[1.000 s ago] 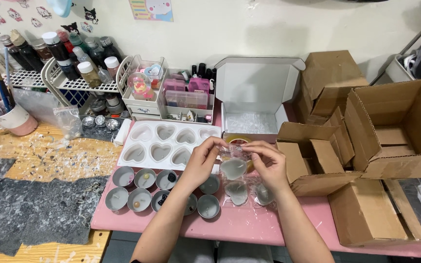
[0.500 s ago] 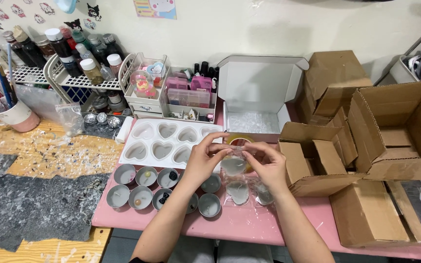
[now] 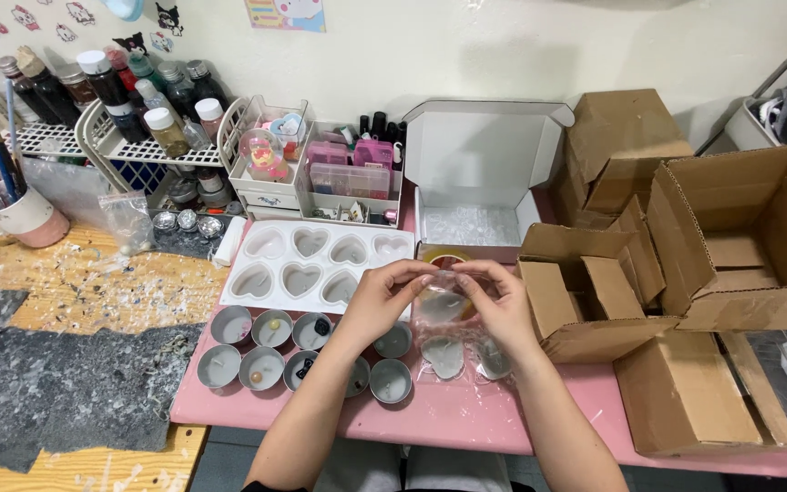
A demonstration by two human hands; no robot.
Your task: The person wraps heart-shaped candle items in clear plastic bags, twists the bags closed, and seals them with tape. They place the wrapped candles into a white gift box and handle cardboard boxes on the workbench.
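Clear plastic bag (image 3: 444, 305), pinched at its top edge by 2 hands above the pink table (image 3: 466, 419).

Item 1: bag hangs between left hand (image 3: 380, 301) and right hand (image 3: 498, 305), each closing thumb and fingertips on the film; contents appear to be 1 round pale piece, though glare makes this uncertain. Item 2: heart-shaped pale pieces in clear wrap (image 3: 462, 355) lie on the table just below. Item 3: small round tins (image 3: 266, 346) cluster to the left. Item 4: white heart-cavity mould (image 3: 316, 264) behind them. Item 5: open white mailer box (image 3: 475, 182) beyond the hands. Item 6: brown cardboard boxes (image 3: 685, 273) to the right.
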